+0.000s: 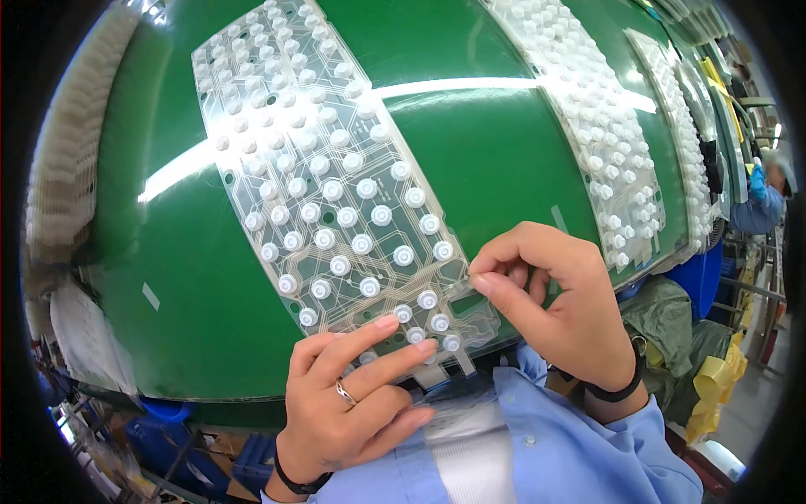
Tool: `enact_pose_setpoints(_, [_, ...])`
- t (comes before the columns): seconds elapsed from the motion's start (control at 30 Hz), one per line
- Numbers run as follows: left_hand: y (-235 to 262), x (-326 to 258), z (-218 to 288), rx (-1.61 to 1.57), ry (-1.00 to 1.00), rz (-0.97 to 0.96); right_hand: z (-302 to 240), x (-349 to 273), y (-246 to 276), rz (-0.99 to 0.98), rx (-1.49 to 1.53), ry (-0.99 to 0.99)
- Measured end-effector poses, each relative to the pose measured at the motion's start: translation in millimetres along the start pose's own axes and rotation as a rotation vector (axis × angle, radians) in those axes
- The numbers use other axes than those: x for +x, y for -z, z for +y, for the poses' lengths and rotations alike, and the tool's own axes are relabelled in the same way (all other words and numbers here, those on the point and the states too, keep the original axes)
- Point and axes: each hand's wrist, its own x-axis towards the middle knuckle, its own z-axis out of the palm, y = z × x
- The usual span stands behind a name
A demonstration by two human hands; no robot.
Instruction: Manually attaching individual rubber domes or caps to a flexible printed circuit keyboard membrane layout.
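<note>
A clear keyboard membrane sheet (323,244) with printed traces and many white rubber domes lies lengthwise in front of me on the green tabletop. My left hand (348,399) rests at its near end, fingers spread, with two fingertips touching the sheet beside the lowest domes. At the sheet's right edge, close to the near end, my right hand (558,302) pinches thumb and forefinger together. Something small and see-through seems to be at those fingertips, too faint to name. Two short connector tails (453,365) stick out of the sheet toward me.
Two more domed membrane sheets (588,126) (676,126) lie to the right. Along the far left stands a tall stack of pale sheets (71,160). Blue bins (172,449) sit below the green table (176,277). A person in blue (760,202) is at the far right.
</note>
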Motion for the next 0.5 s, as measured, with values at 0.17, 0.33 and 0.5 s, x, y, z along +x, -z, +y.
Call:
enact_pose_setpoints(0.17, [0.9, 0.3, 0.6, 0.009, 0.004, 0.003, 1.2, 2.0, -3.6, 0.013, -0.074, 0.022])
enact_pose_setpoints(0.33, [0.6, 0.0, 0.2, 0.012, -0.001, 0.007, 0.2, 1.7, -5.6, 0.036, -0.079, 0.014])
enact_pose_setpoints(0.5, [0.3, -0.2, 0.4, 0.007, 0.001, 0.013, 0.0, 1.2, -6.9, 0.046, -0.08, 0.006])
